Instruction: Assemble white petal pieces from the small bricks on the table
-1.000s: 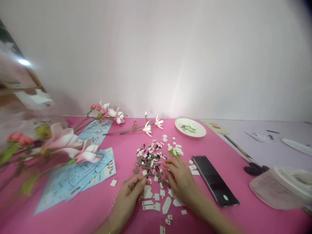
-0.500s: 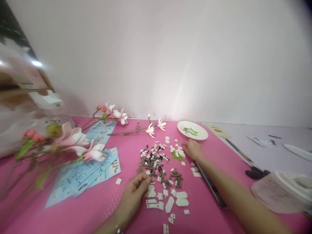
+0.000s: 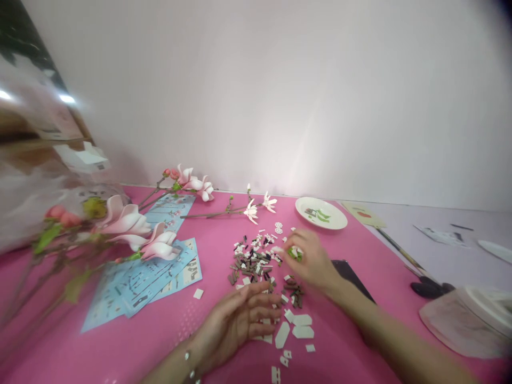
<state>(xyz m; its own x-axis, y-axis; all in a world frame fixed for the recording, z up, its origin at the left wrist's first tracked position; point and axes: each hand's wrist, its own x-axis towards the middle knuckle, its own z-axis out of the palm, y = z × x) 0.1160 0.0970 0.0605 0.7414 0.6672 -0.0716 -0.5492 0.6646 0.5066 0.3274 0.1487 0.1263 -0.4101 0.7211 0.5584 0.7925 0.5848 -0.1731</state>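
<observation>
The left hand (image 3: 236, 322) lies spread, fingers apart, beside the loose brown and white bricks (image 3: 250, 261) at its twelve o'clock, while the right hand (image 3: 310, 261) pinches a green piece (image 3: 295, 254) at one o'clock; picking parts seems in hand, and that pinch calls for a careful placing.

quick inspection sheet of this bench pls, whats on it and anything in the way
surface: pink mat, loose pieces scattered across it
job's things: brown and white building bricks in a heap, flat white bricks nearer the person
clutter: blue instruction sheets, artificial magnolia stems, white dish holding green pieces, black phone partly behind the right arm
grippers: right hand pinches green bricks; left hand open above the flat white bricks
cables: nothing seen
surroundings: white wall, scissors at the mat's edge
</observation>
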